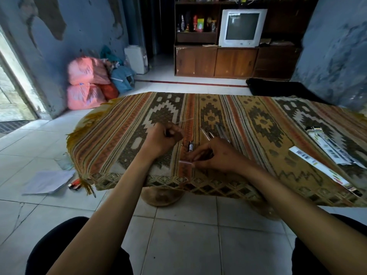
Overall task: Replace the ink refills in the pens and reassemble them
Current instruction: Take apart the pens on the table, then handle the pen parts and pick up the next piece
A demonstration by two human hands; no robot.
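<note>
The worktop (258, 124) wears a striped cloth. At its six o'clock edge, the left hand (162, 138) pinches a thin clear refill (183, 121); the right hand (216, 155) grips a clear pen barrel (185, 162), spare pens (216, 132) at twelve.

I note peeling blue walls (83, 22), white tiled floor (178, 235), a wooden cabinet (216, 61) (old television (241, 27) on it), daylight from the left doorway (8, 92).

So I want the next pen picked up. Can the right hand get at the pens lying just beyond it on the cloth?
Probably yes. The pens lie just past the right hand with nothing between, but its fingers already pinch a small clear piece.
</note>
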